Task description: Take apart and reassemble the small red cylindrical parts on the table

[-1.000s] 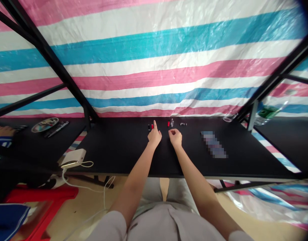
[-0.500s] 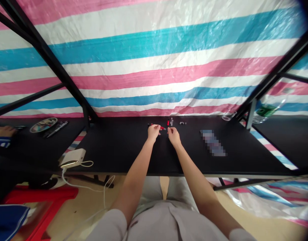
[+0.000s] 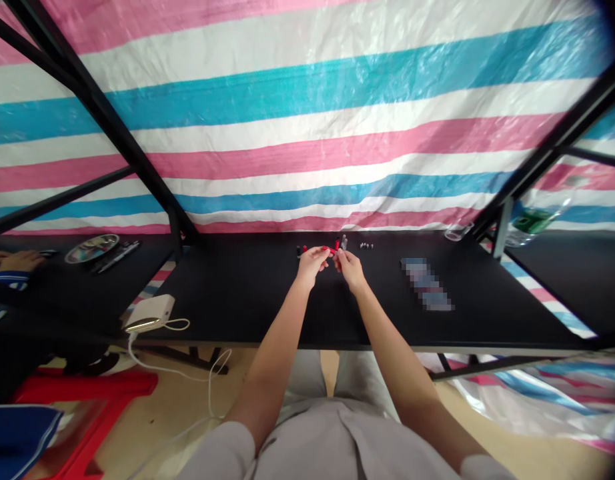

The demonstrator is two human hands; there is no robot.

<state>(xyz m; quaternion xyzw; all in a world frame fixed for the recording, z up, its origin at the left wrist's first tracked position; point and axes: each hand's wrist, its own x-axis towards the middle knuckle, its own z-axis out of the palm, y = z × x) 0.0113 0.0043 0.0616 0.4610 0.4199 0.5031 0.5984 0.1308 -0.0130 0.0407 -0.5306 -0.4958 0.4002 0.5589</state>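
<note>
Left hand (image 3: 315, 264) pinched on a small, slim, red stick (image 3: 332, 251) lying between my hands; right hand (image 3: 349, 268) curled at its far end, hold unclear. Risk: a slack pinch could drop it, knocking the red-and-black cylinder (image 3: 337, 244) at one o'clock. Black counter (image 3: 237, 293); pink-blue-white striped plastic sheeting (image 3: 337, 147) at twelve.

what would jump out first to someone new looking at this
Probably the striped sheet in pink, white and blue, filling the space behind the black table. Next, at mid-table, the left hand holds a small red piece, the right hand close against its other end. The red stool at lower left also stands out.
</note>
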